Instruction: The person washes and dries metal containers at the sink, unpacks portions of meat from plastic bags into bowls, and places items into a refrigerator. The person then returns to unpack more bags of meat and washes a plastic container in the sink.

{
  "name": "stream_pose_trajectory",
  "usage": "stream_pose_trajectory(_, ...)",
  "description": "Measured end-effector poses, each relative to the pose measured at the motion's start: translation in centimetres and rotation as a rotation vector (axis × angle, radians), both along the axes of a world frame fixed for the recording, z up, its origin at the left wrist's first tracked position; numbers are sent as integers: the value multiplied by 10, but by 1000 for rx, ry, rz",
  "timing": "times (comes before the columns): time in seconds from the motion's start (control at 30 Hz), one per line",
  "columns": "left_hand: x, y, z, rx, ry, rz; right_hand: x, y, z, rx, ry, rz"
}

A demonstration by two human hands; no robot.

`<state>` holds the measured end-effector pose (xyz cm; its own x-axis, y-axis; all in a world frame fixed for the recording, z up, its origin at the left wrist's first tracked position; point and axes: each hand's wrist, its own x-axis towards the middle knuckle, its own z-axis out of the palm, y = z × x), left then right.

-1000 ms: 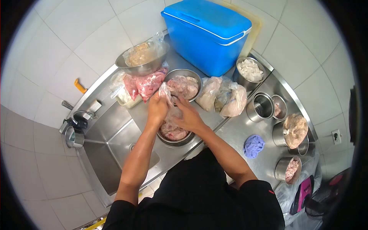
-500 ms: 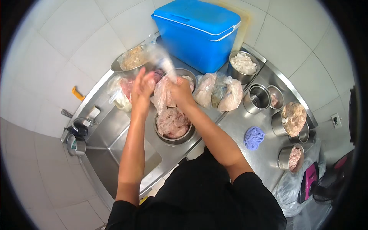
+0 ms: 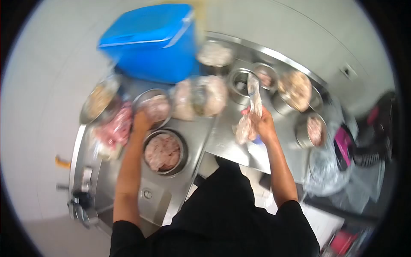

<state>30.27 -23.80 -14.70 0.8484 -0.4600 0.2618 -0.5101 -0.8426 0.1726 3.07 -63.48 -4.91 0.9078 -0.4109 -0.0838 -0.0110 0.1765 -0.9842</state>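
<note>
My right hand (image 3: 264,124) grips a clear plastic bag (image 3: 245,129) with some pale meat in it, held over the steel counter on the right. Its twisted upper end points up toward a steel pot (image 3: 240,85). My left hand (image 3: 142,121) is at the left rim of a steel bowl of meat (image 3: 155,107); its fingers are blurred and partly hidden. Below that bowl stands a round pot filled with raw meat (image 3: 162,152). Left of my left hand lies a bag of red meat (image 3: 115,127).
A blue cooler (image 3: 150,55) stands at the back. Bagged meat (image 3: 209,95) lies before it. To the right are a large tied bag (image 3: 295,90) and a small pot of meat (image 3: 314,130). The sink (image 3: 147,201) is at lower left.
The view has swung to the right. My right hand has carried the plastic bag away from the meat pot to the right. My left hand has parted from it and moved to the bowl's rim.
</note>
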Motion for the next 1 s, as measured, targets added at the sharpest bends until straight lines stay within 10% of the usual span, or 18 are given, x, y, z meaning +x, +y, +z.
stream_pose_trajectory(0.1,28,-23,9,195,25,-302,-109,-45,-5,-211,299,67)
stream_pose_trajectory(0.23,9,-62,28,453,50,-117,-254,-51,-12,-399,932,138)
stream_pose_trajectory(0.37,39,-55,11,237,134,-221,-417,-73,-151,-843,996,426)
stream_pose_trajectory(0.47,43,-58,14,94,154,-219,-471,-71,-190,-853,1512,294)
stream_pose_trajectory(0.53,51,-57,4,111,169,-151,-454,-67,-200,-1522,1563,-126)
stream_pose_trajectory(0.57,57,-49,6,133,186,-73,-415,-73,-188,-1103,1848,161)
stream_pose_trajectory(0.63,38,-50,25,43,78,-35,-338,-66,-156,-865,1605,797)
stream_pose_trajectory(0.83,9,-30,27,-421,-478,-79,-97,27,-42,-539,472,878)
stream_pose_trajectory(1.0,-4,-8,24,-426,411,-131,36,87,-21,-878,150,774)
